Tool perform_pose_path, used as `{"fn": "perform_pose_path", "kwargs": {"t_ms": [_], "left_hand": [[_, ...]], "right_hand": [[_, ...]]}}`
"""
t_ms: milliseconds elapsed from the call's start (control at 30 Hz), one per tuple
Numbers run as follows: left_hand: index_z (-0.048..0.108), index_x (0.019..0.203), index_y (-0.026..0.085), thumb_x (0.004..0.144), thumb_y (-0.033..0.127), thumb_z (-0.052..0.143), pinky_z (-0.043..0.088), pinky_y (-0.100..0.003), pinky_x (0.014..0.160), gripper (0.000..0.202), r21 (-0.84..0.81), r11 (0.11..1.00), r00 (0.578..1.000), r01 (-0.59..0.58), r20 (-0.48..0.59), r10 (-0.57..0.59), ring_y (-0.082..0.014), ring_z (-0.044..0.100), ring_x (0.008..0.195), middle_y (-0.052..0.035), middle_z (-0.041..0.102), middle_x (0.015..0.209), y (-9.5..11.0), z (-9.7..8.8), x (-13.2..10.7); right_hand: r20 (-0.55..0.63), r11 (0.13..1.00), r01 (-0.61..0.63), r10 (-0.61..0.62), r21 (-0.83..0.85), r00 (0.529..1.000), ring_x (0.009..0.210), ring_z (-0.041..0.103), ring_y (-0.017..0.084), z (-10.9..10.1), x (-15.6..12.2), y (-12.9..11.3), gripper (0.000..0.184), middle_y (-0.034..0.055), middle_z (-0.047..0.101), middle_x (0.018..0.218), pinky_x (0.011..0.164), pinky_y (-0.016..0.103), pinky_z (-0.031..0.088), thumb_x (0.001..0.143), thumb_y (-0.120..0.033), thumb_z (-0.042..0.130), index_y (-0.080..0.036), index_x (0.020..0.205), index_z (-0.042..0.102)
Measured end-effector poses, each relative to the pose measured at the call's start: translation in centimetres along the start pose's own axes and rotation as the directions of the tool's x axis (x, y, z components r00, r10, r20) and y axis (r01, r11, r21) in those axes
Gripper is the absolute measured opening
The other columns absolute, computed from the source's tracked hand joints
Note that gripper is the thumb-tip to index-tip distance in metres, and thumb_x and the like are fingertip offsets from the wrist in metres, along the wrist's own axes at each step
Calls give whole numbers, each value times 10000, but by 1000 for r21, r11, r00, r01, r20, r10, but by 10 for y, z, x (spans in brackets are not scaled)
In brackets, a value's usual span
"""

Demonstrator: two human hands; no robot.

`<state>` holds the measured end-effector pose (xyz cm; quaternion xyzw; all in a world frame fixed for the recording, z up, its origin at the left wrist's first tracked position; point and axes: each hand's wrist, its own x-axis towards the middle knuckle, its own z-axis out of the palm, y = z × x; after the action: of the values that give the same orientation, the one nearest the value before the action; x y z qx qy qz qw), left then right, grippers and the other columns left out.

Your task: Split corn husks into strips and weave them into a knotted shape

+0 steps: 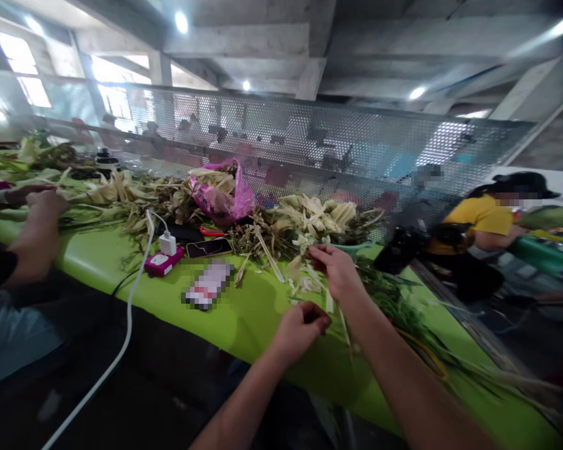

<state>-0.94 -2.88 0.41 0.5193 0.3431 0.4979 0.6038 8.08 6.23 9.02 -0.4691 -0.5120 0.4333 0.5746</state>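
My right hand [338,274] reaches over the front of the plant heap, thumb and fingers pinched together. At its fingertips is a pale, crumpled husk piece [304,242], which it appears to grip. Lower and to the left, my left hand [301,326] is closed above the green tabletop [248,319], fingers curled in; whatever they hold, if anything, is hidden. Loose pale husk scraps [304,284] lie between the hands and the heap. Behind my right hand, a light green basin [356,248] shows its rim below a pile of dry corn husks [321,214].
A pink plastic bag [232,203] of husks stands mid-table. A white charger [167,244] sits in a magenta power strip [164,261] beside two phones; its white cable hangs off the edge. Green stalks [398,306] lie right. A co-worker's hands [47,203] work at left.
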Motion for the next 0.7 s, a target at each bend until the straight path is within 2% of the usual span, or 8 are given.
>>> {"fn": "perform_pose_path", "kwargs": {"t_ms": [200,267,333,433,533,600,700], "left_hand": [[587,718,140,701,299,648,335,-233,557,171,-63,996,997,65,35,-63,-87,429,545,19,522,589,2,-1,-1],[592,721,140,700,288,650,347,-232,565,160,-97,992,996,77,59,-72,-83,430,536,20,522,585,3,-2,-1],[599,734,142,712,249,634,354,-226,570,115,-121,988,995,94,39,-90,-83,442,547,17,531,596,4,-2,-1],[605,719,143,707,205,622,364,-225,565,65,-87,985,989,151,5,-151,-95,472,565,9,538,589,7,-2,-1],[604,719,147,705,208,619,365,-226,567,63,-91,988,992,127,2,-127,-95,467,560,9,535,586,9,-3,-2],[598,713,149,710,219,614,360,-226,571,72,-95,990,994,108,15,-107,-93,461,563,13,528,588,11,-4,-4],[600,734,151,734,249,595,359,-228,585,98,-70,994,996,85,4,-85,-98,467,589,13,531,608,13,-6,-7]], "right_hand": [[58,993,28,-21,-118,998,493,536,112,59,77,-6,282,10,659,658,481,246,386,592,-406,714,-178,743,646],[87,984,20,-5,-175,996,477,554,119,67,93,-5,293,13,663,646,476,243,372,583,-356,730,-166,797,668],[113,949,54,-19,-310,993,451,561,127,66,98,-1,339,25,680,672,485,259,380,579,-305,738,-154,877,684],[239,866,145,-30,-479,971,466,588,158,47,88,10,289,49,697,698,525,298,420,632,-313,705,-160,877,706],[334,784,222,-20,-580,942,537,612,183,9,65,18,258,41,697,672,588,316,449,657,-351,694,-185,853,723],[329,721,229,-2,-654,944,590,617,188,-22,47,20,274,32,696,673,628,315,452,680,-385,676,-198,874,726],[229,673,170,-1,-720,973,652,619,191,-72,21,17,304,29,707,736,668,314,447,700,-409,651,-208,918,720]]}}
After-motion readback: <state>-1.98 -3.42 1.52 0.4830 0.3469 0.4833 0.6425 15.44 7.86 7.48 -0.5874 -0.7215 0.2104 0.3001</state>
